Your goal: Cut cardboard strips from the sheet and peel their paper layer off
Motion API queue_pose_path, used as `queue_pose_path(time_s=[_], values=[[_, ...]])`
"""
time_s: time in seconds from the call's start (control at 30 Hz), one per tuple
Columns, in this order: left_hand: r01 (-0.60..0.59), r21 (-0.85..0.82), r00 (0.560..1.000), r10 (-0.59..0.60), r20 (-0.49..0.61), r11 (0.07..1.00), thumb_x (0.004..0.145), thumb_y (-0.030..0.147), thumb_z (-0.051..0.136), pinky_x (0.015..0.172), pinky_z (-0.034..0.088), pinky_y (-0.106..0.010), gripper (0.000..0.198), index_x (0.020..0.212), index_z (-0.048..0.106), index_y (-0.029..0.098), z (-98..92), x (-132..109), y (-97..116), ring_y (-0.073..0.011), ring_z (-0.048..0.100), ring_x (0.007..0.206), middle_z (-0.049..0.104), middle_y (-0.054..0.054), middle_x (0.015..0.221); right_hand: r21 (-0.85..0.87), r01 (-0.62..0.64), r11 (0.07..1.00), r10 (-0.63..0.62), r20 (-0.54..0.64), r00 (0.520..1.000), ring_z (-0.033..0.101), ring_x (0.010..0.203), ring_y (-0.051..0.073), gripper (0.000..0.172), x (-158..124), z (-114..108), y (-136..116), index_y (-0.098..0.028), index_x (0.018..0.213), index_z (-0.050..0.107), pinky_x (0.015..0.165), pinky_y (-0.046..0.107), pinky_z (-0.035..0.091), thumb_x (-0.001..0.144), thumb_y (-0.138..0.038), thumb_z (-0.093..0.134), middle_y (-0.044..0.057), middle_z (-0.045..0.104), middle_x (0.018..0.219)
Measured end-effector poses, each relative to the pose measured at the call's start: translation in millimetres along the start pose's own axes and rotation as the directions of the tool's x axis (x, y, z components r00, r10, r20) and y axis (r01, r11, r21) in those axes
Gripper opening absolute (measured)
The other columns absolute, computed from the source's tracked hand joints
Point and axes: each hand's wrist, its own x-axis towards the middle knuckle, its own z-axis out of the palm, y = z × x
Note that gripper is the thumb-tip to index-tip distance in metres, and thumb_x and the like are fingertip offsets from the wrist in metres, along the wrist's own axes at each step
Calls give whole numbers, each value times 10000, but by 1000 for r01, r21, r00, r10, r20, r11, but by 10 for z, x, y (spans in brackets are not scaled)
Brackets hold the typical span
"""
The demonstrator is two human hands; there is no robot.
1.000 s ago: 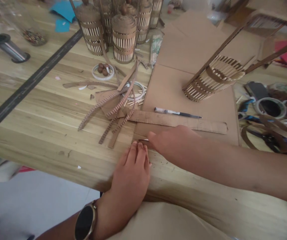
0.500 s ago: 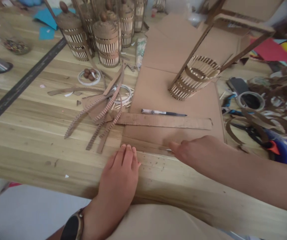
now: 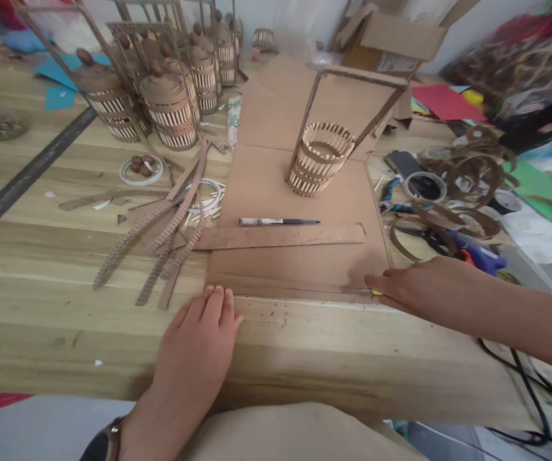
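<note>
My right hand [image 3: 401, 283] is closed on a craft knife [image 3: 376, 292]; a bit of yellow body and a thin blade show beyond the fingers. Its tip rests on the cardboard sheet [image 3: 300, 269], close to the near right corner, where a cut line runs along the near edge. With fingers stretched out, my left hand [image 3: 202, 339] presses its fingertips at the sheet's near left corner. Farther in on the cardboard lie a cardboard strip [image 3: 285, 237] and a pen [image 3: 280, 221]. Behind them stands a small stick-walled basket [image 3: 319, 166] with a tall cardboard handle.
Several lidded stick lanterns [image 3: 168, 112] stand at the back left. Corrugated strips [image 3: 136, 237] and a tape roll [image 3: 141, 171] holding brown beads lie left of the sheet. At right are brown paper coils [image 3: 478, 173], a blue glue gun [image 3: 478, 251] and black cables [image 3: 520, 378].
My right hand has drawn the knife rightward along the near edge of the cardboard, toward its right corner. My left hand stays at the left corner. The view has shifted right.
</note>
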Motion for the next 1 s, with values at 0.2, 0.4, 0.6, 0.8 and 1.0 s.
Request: queue_pose_path(time_s=[0.2, 0.4, 0.6, 0.8, 1.0], values=[[-40, -95, 991, 52, 126, 995, 895, 185, 594, 668, 539, -404, 170, 999, 698, 101, -123, 221, -161, -274, 664, 781, 695, -101, 855, -112, -135, 984, 124, -101, 987, 575, 598, 168, 375, 319, -184, 0, -169, 1139, 572, 449, 272, 212, 1006, -415, 322, 106, 662, 951], [-203, -130, 974, 214, 78, 970, 870, 202, 647, 825, 533, -431, 265, 1115, 654, 100, -50, 419, -320, -312, 629, 1044, 665, -143, 1146, -194, -161, 968, 87, -345, 935, 575, 939, 264, 447, 618, -15, -121, -122, 1347, 473, 724, 326, 410, 968, -361, 479, 150, 619, 1048], [-403, -55, 915, 402, -28, 913, 900, 68, 506, 821, 536, -401, 266, 1114, 660, 104, 151, 431, -437, -298, 654, 1056, 692, -171, 1125, -91, 114, 989, -141, -392, 909, 560, 952, 243, 469, 310, 74, -360, -155, 1255, 569, 772, 352, 432, 939, -495, 501, 118, 633, 1050], [-545, 196, 783, 579, -228, 815, 837, -58, 407, 648, 529, -295, 394, 1099, 659, 95, 204, 413, -469, -241, 708, 923, 734, -169, 1029, -267, 175, 948, -287, -473, 833, 574, 843, 190, 266, 209, 222, -543, -121, 1095, 641, 682, 317, 424, 993, -263, 440, 84, 657, 917], [-551, 209, 802, 582, -134, 808, 826, -36, 465, 484, 394, -255, 351, 1112, 627, 87, 137, 549, -412, -179, 634, 704, 710, -93, 863, -431, 203, 879, -425, -515, 745, 588, 792, 157, 243, 243, 270, -539, -89, 1053, 642, 616, 271, 405, 949, -67, 422, 66, 672, 848]])
